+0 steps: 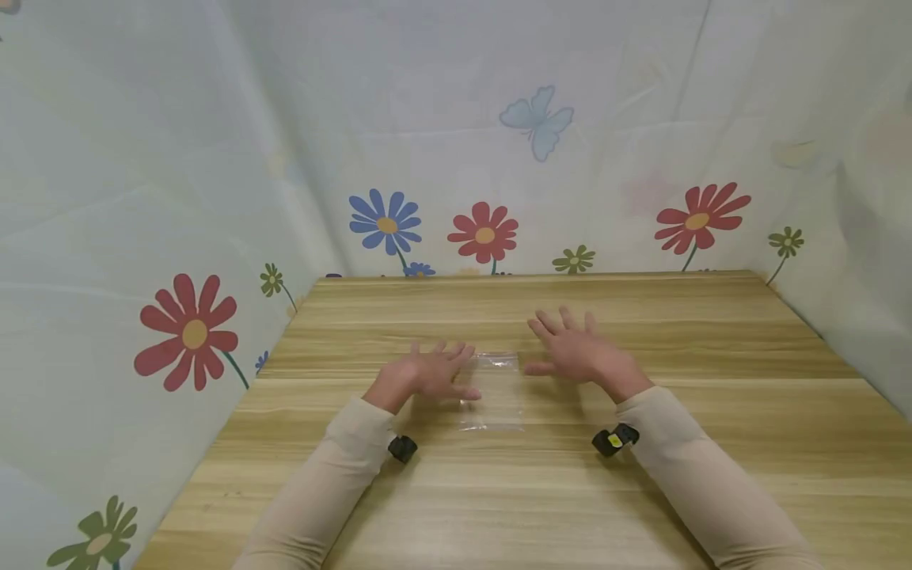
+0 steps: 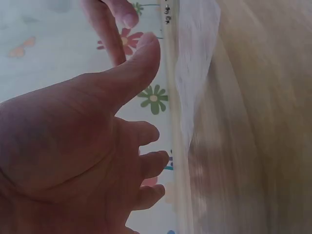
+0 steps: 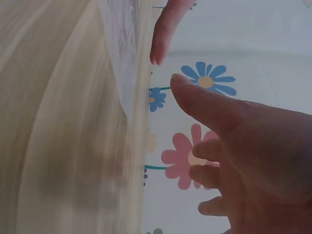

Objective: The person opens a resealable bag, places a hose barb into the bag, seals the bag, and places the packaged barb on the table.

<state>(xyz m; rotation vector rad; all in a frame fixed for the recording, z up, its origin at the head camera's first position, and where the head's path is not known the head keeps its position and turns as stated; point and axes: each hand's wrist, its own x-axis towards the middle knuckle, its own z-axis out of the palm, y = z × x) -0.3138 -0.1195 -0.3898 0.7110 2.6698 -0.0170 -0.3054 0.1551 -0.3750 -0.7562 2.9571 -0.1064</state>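
A clear plastic bag [image 1: 495,396] lies flat on the wooden table, between the two hands. My left hand [image 1: 431,374] is over the bag's left edge with its fingers spread and nothing in its grasp. In the left wrist view the thumb and fingers of that hand [image 2: 92,131] stand apart from the bag [image 2: 195,53]. To the right of the bag, my right hand [image 1: 580,354] hovers palm down, fingers extended and spread. The right wrist view shows this hand [image 3: 253,151] holding nothing, with the bag [image 3: 122,53] beyond its thumb.
The wood-grain table [image 1: 456,507] reaches back to a pale cloth backdrop [image 1: 427,95] printed with flowers and a butterfly. Cloth also hangs along the left and right sides. Each wrist wears a small black camera, seen below the left cuff [image 1: 403,449] and the right cuff [image 1: 614,440].
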